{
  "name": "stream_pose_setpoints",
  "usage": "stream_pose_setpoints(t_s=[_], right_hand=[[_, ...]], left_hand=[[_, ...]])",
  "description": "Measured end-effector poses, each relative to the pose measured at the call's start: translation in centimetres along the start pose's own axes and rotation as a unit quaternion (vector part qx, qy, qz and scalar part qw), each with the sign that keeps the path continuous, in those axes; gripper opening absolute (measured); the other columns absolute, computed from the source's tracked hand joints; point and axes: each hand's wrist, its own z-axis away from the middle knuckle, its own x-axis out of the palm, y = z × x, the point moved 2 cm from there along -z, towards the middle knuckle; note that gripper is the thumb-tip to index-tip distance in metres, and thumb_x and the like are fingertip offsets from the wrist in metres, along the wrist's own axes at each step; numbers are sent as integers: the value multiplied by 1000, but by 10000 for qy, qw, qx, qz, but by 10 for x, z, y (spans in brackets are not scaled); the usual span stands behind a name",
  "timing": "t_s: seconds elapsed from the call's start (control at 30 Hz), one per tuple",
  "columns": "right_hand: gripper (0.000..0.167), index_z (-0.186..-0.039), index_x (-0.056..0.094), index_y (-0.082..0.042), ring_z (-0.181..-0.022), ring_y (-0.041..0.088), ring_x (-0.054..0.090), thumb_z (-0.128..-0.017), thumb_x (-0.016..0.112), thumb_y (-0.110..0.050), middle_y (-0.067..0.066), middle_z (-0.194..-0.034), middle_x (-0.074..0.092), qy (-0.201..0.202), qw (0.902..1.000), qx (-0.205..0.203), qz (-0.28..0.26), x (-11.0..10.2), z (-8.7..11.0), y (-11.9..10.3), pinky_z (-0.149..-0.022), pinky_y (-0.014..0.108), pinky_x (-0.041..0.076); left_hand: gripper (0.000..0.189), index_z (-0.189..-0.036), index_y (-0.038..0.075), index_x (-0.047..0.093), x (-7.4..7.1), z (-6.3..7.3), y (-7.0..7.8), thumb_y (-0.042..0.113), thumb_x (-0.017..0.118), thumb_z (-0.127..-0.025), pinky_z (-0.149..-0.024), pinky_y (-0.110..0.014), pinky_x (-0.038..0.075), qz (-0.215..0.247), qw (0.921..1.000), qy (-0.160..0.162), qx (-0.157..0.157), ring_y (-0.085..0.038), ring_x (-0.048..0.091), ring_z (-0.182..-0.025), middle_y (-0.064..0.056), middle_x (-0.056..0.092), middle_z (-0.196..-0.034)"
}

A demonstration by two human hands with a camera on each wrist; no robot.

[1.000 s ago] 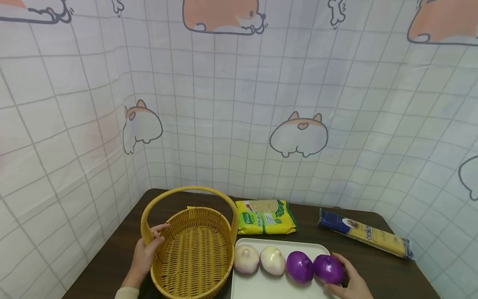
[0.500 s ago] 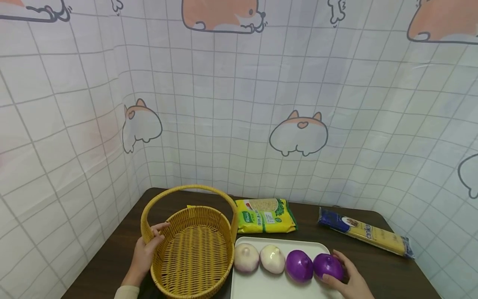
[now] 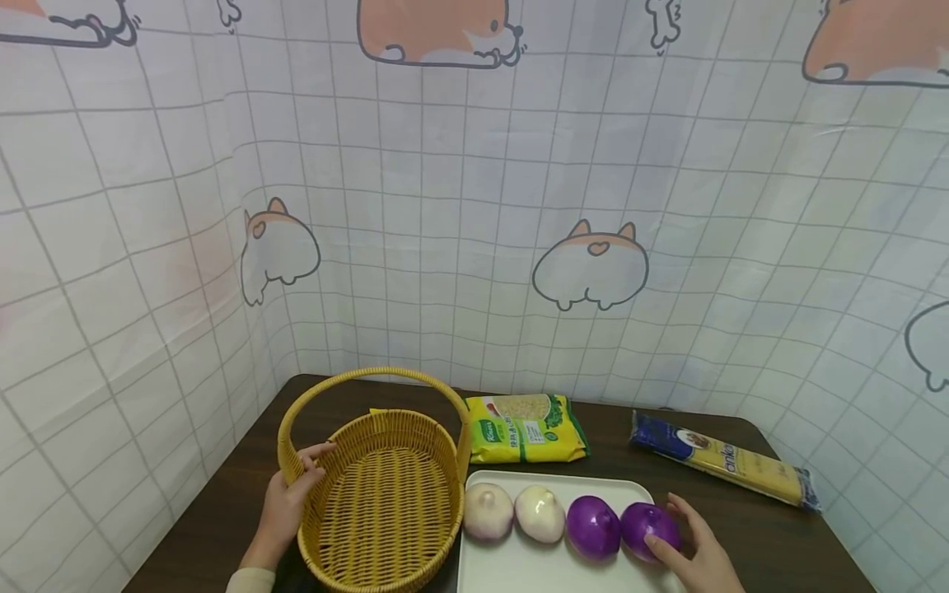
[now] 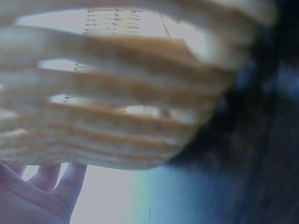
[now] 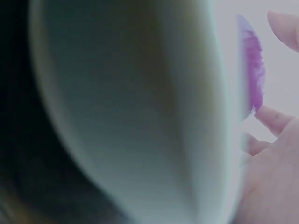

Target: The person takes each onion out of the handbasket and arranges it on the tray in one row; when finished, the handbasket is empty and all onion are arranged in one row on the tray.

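My left hand holds the left side of a yellow wicker basket where its tall handle meets the rim. In the left wrist view the basket's woven wall fills much of the picture, with the left hand's fingers below it. A white tray carries a row of onions: two whitish onions and two purple ones. At the row's right end, my right hand is spread beside the purple onion, its thumb over the onion's near side. The right wrist view shows the thumb apart from the onion.
Behind the tray lies a yellow Knorr packet. A long blue and yellow pasta packet rests at the right of the dark table. A grid-patterned curtain encloses the table at the back and sides.
My right hand's fingers have loosened and drawn slightly away from the right-hand purple onion, with the thumb shifting up over it. The left hand, basket and onions stay put.
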Motion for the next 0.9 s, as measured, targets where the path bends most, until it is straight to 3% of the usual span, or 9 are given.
stream_pose_setpoints(t_s=[0.27, 0.67, 0.9], right_hand=[[86, -150, 25, -3, -121, 49, 49, -89, 67, -46, 32, -145, 36, 63, 9999, 74, 92, 0, 0, -1, -90, 54, 50], [86, -150, 25, -4, -119, 50, 50, -89, 66, -49, 32, -145, 36, -16, 9996, 170, 222, 2, -3, 0, -88, 62, 46], [86, -148, 26, 0, -112, 47, 55, -88, 67, -47, 34, -142, 37, -48, 9996, 108, 247, -2, -8, 3, -84, 60, 49]], left_hand=[[24, -91, -8, 42, 0, -1, 1, 12, 48, -103, -93, -9, 35, -42, 10000, 7, 72, -10, 47, -123, -18, 57, -133], [21, -90, -7, 42, -1, -1, 0, 9, 48, -102, -93, -9, 35, -27, 9999, 56, 119, -8, 48, -121, -18, 58, -132], [22, -92, -8, 43, 1, -4, 0, 11, 49, -102, -93, -10, 36, -5, 10000, 47, 13, -17, 48, -124, -18, 57, -133]])
